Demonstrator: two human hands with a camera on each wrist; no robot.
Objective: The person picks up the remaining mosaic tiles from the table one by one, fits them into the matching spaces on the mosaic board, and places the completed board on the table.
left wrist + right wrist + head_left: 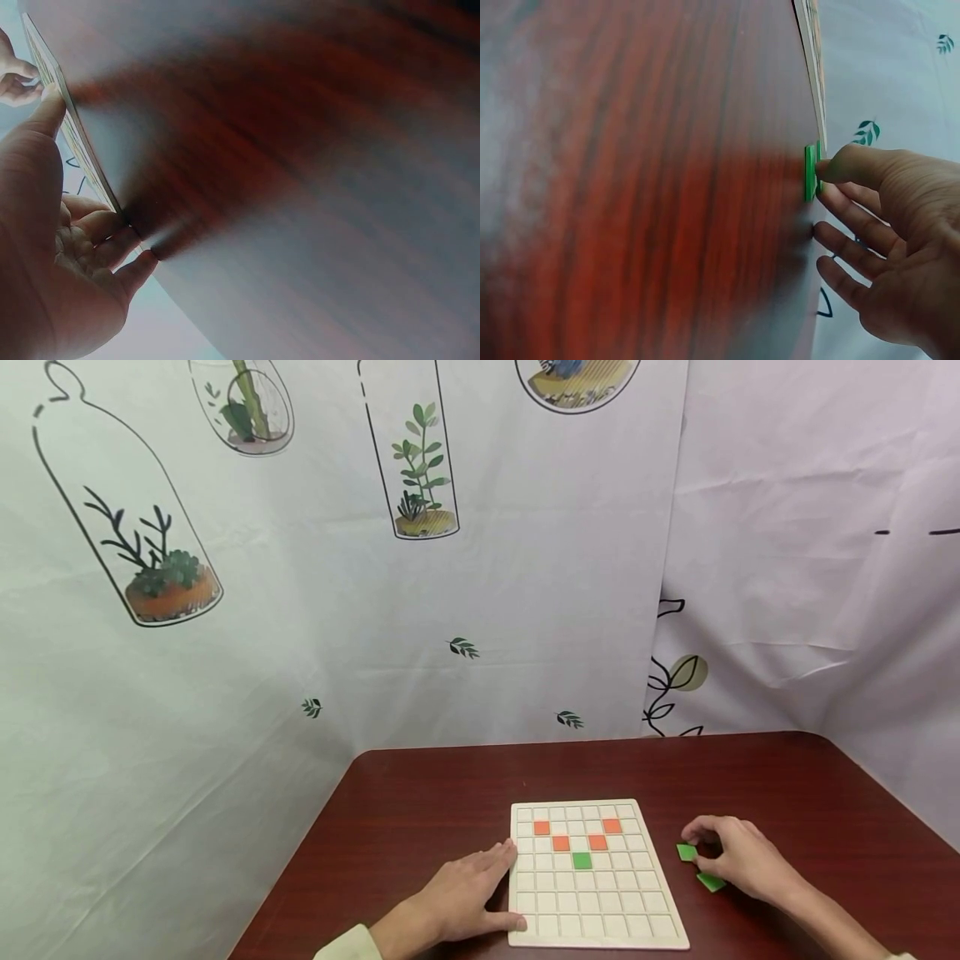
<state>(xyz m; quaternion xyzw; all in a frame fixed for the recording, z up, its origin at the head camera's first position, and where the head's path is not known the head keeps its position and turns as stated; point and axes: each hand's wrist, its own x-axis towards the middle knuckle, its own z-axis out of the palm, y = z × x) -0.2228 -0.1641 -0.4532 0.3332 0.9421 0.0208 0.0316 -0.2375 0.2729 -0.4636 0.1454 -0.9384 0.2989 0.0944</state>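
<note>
A cream grid board lies on the table, with several orange tiles and one green tile in a V shape. My left hand steadies its left side, the thumb on the lower-left corner and the straight fingers along the edge; the left wrist view shows this hand against the board's rim. Right of the board, my right hand pinches a loose green tile at the table with thumb and index finger. A second loose green tile lies beneath that hand.
The dark red wooden table reaches back to a pale cloth backdrop printed with plants in glass jars. Cloth also hangs along the left and right sides.
</note>
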